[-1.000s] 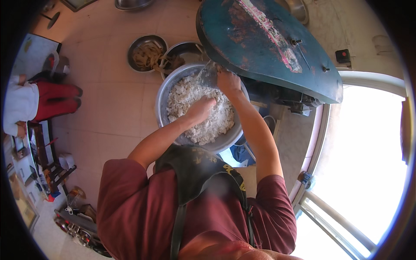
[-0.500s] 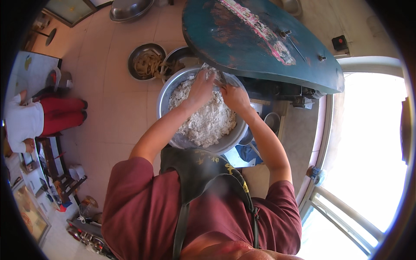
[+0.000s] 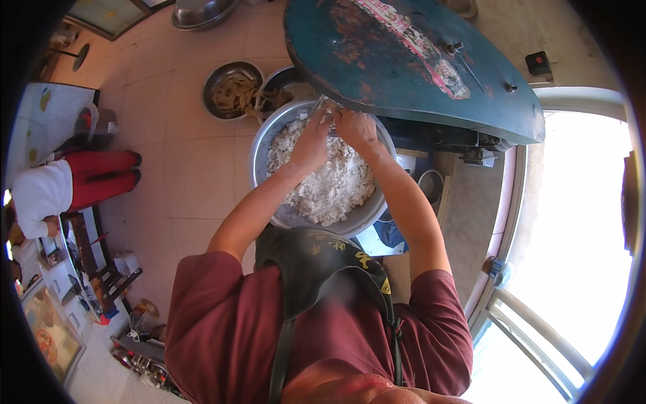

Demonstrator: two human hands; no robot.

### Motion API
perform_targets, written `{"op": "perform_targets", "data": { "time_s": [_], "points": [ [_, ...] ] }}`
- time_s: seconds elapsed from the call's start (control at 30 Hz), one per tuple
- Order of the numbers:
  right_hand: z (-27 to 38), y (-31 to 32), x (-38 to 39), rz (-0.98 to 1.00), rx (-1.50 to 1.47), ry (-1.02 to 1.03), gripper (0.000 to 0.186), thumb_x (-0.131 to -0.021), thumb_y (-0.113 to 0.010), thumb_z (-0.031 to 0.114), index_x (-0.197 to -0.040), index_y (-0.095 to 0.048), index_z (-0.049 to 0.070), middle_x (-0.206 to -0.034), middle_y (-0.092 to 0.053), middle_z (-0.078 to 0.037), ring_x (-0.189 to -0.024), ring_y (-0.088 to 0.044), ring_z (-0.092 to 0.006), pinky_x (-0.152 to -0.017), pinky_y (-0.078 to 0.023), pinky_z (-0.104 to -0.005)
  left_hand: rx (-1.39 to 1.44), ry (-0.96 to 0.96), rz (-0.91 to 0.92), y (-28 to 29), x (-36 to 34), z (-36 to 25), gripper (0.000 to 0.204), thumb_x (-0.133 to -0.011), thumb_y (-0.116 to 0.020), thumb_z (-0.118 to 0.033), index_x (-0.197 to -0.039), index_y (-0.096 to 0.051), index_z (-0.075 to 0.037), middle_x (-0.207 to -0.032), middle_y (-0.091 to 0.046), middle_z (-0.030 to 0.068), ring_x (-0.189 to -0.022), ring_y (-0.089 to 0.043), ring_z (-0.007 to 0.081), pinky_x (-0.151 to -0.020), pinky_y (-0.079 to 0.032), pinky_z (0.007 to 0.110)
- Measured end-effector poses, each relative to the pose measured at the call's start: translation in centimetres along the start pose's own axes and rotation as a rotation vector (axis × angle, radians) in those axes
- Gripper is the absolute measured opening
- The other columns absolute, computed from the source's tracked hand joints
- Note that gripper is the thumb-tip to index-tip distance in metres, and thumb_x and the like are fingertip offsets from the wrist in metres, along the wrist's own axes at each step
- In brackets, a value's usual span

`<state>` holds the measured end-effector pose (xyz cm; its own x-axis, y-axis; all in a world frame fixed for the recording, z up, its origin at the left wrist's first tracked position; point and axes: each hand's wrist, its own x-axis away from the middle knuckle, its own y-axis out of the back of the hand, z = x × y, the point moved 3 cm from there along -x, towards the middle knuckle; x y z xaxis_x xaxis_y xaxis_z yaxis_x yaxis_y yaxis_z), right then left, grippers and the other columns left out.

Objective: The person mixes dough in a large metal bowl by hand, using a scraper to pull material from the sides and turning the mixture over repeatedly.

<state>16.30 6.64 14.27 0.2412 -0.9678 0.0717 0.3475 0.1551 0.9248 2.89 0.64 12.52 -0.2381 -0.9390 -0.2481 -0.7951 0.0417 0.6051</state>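
Observation:
A large metal bowl (image 3: 261,168) holds white, crumbly floury dough (image 3: 330,185). Both my hands meet at its far side, close under the edge of a dark green machine housing (image 3: 404,74). My left hand (image 3: 313,141) has its fingers bent around some of the white dough at the far rim. Beside it, almost touching, my right hand (image 3: 358,128) is curled with its fingers pointing inward at the same spot. The fingertips are partly hidden by the hands themselves and the housing's edge.
Beyond the bowl, a metal basin (image 3: 210,101) with pale brown strips stands on the floor near a second basin (image 3: 296,75). An upturned metal basin (image 3: 202,13) lies farther off. A person in red trousers (image 3: 101,180) is at the left. A bright doorway (image 3: 565,236) opens at the right.
My right hand has moved inward and slightly up, closing the gap to my left hand at the far rim. The whole view has shifted a little.

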Motion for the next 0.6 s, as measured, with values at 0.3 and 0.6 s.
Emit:
{"op": "perform_targets", "data": {
  "time_s": [0.3,0.6],
  "points": [
    [1.5,0.4,-2.1,-0.08,0.079,0.169,0.031,-0.095,-0.049,0.03,-0.103,-0.067,0.005,-0.094,-0.069,-0.025,-0.085,-0.067,-0.0431,-0.075,-0.053,-0.0527,-0.164,0.102,-0.021,-1.7,4.7,9.9,0.038,-0.085,-0.059,-0.001,-0.123,-0.054,-0.004,-0.122,-0.058,0.0215,-0.115,-0.055,0.0407,-0.095,-0.046,0.047],
    [0.1,4.2,3.6,0.216,0.197,-0.124,0.031,-0.096,-0.047,0.027,-0.102,-0.066,0.003,-0.083,-0.069,-0.025,-0.073,-0.068,-0.0423,-0.07,-0.055,-0.0504,0.34,0.81,0.707,-6.0,-2.6,18.0,0.028,-0.096,-0.05,-0.019,-0.112,-0.062,0.0,-0.097,-0.069,0.0188,-0.082,-0.066,0.0359,-0.07,-0.05,0.044]
  ]
}}
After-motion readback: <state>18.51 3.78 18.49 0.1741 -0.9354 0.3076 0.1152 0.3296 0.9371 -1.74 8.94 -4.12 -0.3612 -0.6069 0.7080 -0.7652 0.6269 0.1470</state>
